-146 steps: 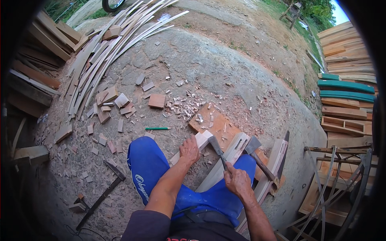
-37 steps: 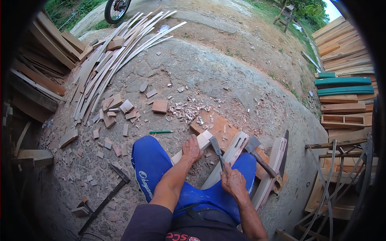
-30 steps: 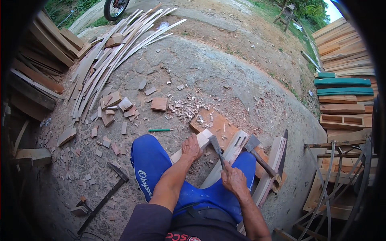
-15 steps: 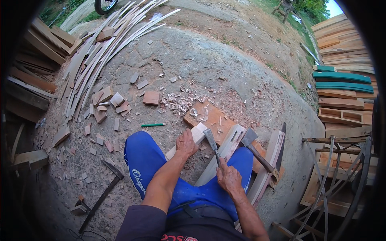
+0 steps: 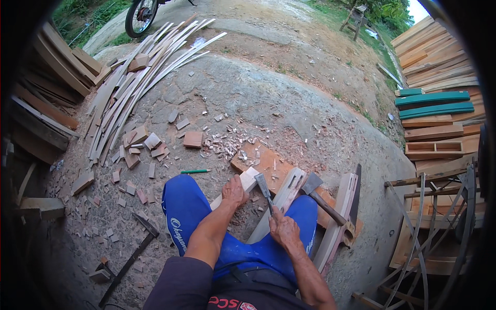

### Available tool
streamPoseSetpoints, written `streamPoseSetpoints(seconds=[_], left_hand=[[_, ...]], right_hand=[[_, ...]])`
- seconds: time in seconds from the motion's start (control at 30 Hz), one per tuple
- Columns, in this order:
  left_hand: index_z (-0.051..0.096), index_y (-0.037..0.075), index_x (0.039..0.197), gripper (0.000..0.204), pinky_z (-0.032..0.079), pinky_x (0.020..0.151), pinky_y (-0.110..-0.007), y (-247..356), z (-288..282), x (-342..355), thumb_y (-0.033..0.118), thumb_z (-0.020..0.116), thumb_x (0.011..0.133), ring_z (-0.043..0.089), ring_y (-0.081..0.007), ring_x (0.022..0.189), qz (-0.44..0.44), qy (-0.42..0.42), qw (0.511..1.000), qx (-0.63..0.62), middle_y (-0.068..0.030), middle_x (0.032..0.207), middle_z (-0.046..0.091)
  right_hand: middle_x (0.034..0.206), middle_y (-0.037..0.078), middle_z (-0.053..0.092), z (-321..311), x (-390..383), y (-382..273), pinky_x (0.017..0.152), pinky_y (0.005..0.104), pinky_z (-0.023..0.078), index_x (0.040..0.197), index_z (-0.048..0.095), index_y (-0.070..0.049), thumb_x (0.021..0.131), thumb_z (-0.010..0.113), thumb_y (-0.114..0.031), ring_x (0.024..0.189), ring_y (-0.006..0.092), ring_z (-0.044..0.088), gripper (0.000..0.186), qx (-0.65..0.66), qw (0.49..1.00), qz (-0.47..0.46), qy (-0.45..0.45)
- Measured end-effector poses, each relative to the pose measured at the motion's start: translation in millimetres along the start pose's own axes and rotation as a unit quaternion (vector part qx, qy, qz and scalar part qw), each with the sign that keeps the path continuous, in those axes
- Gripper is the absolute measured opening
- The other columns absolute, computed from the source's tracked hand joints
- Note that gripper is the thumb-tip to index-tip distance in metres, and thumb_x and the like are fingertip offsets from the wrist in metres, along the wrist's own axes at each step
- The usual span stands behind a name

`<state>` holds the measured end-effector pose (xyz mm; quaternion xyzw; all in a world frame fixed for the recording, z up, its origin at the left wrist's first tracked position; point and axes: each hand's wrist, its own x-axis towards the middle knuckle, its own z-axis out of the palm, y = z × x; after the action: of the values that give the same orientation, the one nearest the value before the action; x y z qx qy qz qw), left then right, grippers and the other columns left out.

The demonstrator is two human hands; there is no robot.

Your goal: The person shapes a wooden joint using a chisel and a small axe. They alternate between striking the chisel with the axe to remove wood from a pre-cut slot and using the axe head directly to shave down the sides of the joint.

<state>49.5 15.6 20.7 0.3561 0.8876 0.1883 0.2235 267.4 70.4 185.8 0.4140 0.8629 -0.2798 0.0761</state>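
My left hand [image 5: 235, 192] is closed round a pale squared wooden bar [image 5: 249, 178], which slants up from between my thighs. In my right hand [image 5: 285, 228] is a chisel [image 5: 264, 187], gripped by its handle. Its broad metal blade points away from me, right beside the far end of the bar; whether they touch I cannot tell. Just right of the chisel lies a slotted wooden beam [image 5: 289, 188]. Beyond both hands a flat reddish board [image 5: 258, 159] lies on the ground, with chips on it.
A hatchet-like tool [image 5: 325, 203], a second slotted beam [image 5: 339, 201] and a dark saw blade [image 5: 355, 198] lie by my right knee. Left are a green pencil [image 5: 196, 171], small offcuts [image 5: 136, 135], a metal bar clamp [image 5: 129, 261] and long thin strips [image 5: 121, 93]. Stacked timber [image 5: 434, 133] lines the right.
The view has tilted up a little and shifted, so more of a motorcycle wheel shows at the top. Both hands keep their grips; bar and chisel look nearly unmoved against each other.
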Motion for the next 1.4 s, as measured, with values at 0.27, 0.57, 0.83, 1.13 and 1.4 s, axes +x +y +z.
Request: streamPoseSetpoints(seconds=[0.27, 0.57, 0.83, 1.13, 1.4], left_hand=[[0.048, 0.001, 0.119, 0.057, 0.053, 0.092, -0.054, -3.8, -6.8, 10.5, 0.025, 0.074, 0.073, 0.067, -0.0448, 0.104, 0.0, 0.001, 1.0, 0.015, -0.0254, 0.112, 0.063], [0.049, 0.002, 0.118, 0.053, 0.053, 0.09, -0.053, -14.2, 2.3, 7.7, 0.022, 0.073, 0.074, 0.067, -0.043, 0.102, 0.029, -0.008, 0.999, 0.016, -0.0235, 0.11, 0.063], [0.048, 0.003, 0.119, 0.056, 0.053, 0.09, -0.052, -13.1, 3.8, 8.2, 0.024, 0.074, 0.075, 0.067, -0.0409, 0.1, 0.03, 0.005, 0.999, 0.03, -0.021, 0.108, 0.062], [0.05, 0.003, 0.116, 0.057, 0.054, 0.088, -0.054, -13.9, 3.2, 9.9, 0.027, 0.079, 0.073, 0.067, -0.0443, 0.101, 0.02, 0.002, 0.999, 0.039, -0.0233, 0.11, 0.063], [0.052, 0.002, 0.114, 0.042, 0.055, 0.088, -0.051, -12.1, -10.8, 10.2, 0.018, 0.065, 0.078, 0.068, -0.041, 0.099, 0.035, -0.024, 0.998, 0.042, -0.0229, 0.106, 0.064]], right_hand=[[0.101, 0.03, 0.071, -5.1, 56.8, -31.9, 0.088, 0.0627, 0.052, 0.14, 0.052, -0.016, 0.097, 0.055, -0.033, 0.098, 0.0529, 0.067, 0.046, 0.026, 0.999, -0.017, -0.042], [0.105, 0.031, 0.07, -34.9, 18.3, -14.1, 0.092, 0.0603, 0.052, 0.144, 0.052, -0.017, 0.096, 0.056, -0.032, 0.102, 0.052, 0.067, 0.05, -0.029, 0.994, 0.024, -0.099], [0.107, 0.028, 0.071, -34.0, 27.5, -16.0, 0.093, 0.0593, 0.052, 0.145, 0.052, -0.017, 0.098, 0.053, -0.034, 0.102, 0.0492, 0.068, 0.05, -0.028, 0.994, 0.022, -0.106], [0.118, 0.029, 0.069, -28.0, 38.5, -8.8, 0.099, 0.0576, 0.05, 0.151, 0.047, -0.021, 0.098, 0.052, -0.037, 0.109, 0.051, 0.065, 0.055, -0.033, 0.989, 0.039, -0.139], [0.112, 0.03, 0.07, -26.1, 37.8, 0.8, 0.099, 0.0566, 0.05, 0.151, 0.049, -0.022, 0.098, 0.053, -0.039, 0.106, 0.0512, 0.066, 0.055, -0.014, 0.99, 0.016, -0.14]])
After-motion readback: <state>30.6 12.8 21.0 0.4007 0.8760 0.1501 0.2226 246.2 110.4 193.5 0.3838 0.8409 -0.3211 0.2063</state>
